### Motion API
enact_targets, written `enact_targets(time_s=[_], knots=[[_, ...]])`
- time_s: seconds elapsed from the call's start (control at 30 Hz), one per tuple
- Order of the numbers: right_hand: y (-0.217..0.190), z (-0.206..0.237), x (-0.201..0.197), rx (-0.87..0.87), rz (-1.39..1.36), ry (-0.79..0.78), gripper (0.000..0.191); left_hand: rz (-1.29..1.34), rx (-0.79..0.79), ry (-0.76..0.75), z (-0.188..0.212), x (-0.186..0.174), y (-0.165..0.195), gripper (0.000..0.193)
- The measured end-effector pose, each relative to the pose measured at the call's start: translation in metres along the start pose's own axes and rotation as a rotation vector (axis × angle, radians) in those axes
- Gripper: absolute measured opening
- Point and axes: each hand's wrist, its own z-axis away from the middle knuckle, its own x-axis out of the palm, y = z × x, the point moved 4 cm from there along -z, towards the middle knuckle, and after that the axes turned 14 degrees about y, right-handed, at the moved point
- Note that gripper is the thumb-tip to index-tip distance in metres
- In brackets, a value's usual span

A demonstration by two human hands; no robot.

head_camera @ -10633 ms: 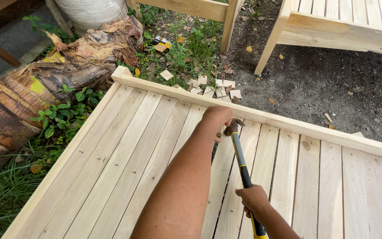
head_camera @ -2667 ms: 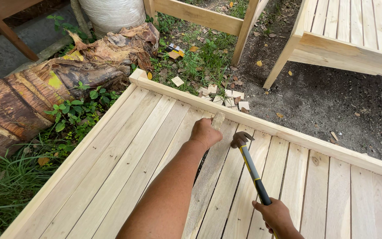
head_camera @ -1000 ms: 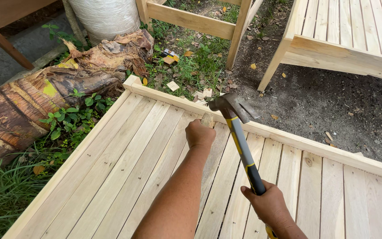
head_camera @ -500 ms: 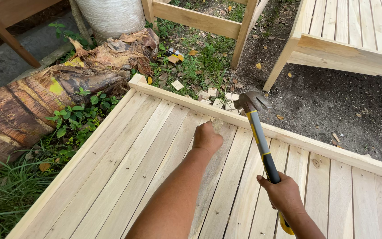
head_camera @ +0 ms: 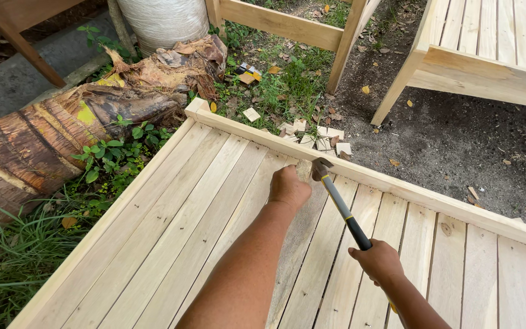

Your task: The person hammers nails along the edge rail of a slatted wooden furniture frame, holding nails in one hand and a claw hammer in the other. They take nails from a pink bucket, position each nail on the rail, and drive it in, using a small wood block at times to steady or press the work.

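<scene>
Comparing this moment with the view half a second earlier, I note that the hammer (head_camera: 341, 210) has come down: its head, which was raised above the far rail, now sits low against the slat surface just beside my left hand (head_camera: 288, 186), at about 1 o'clock from that hand. I read this as a strike landing or just landed. My right hand (head_camera: 377, 262) is clamped around the lower part of the black-and-yellow handle, fingers fully wrapped. My left hand is curled with fingers drawn together at the slat end, pressed against the wooden slatted frame (head_camera: 171, 237); whether it pinches a nail I cannot tell, since the knuckles hide the fingertips. The work point lies where the slat meets the far rail (head_camera: 397, 186), near the frame's 12 o'clock edge. The left hand has held its position across the recent views, so I judge that the same spot is being driven repeatedly. Beyond the rail, at 12 o'clock, small wood offcuts (head_camera: 318, 137) lie scattered on grass and soil. A felled trunk (head_camera: 50, 140) lies at 10 o'clock, and another pale wooden frame (head_camera: 488, 67) stands at 2 o'clock, well apart from the work point.
</scene>
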Motion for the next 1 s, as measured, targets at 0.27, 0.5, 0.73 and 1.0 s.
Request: enact_targets(time_s=[0.27, 0.5, 0.73, 1.0], knots=[[-0.024, -0.008, -0.024, -0.180, -0.378, 0.216, 0.043, 0.035, -0.085, -0.037, 0.002, -0.007, 0.001, 0.032], [0.015, -0.028, 0.007, 0.073, 0.042, 0.001, 0.036, 0.020, -0.108, -0.052, 0.008, -0.012, 0.013, 0.031], [-0.001, -0.005, -0.021, -0.023, -0.136, 0.091, 0.036, 0.018, -0.069, -0.014, 0.005, -0.004, 0.007, 0.029], [-0.029, -0.011, -0.023, -0.231, -0.443, 0.286, 0.047, 0.037, -0.074, 0.004, 0.000, -0.007, 0.001, 0.028]])
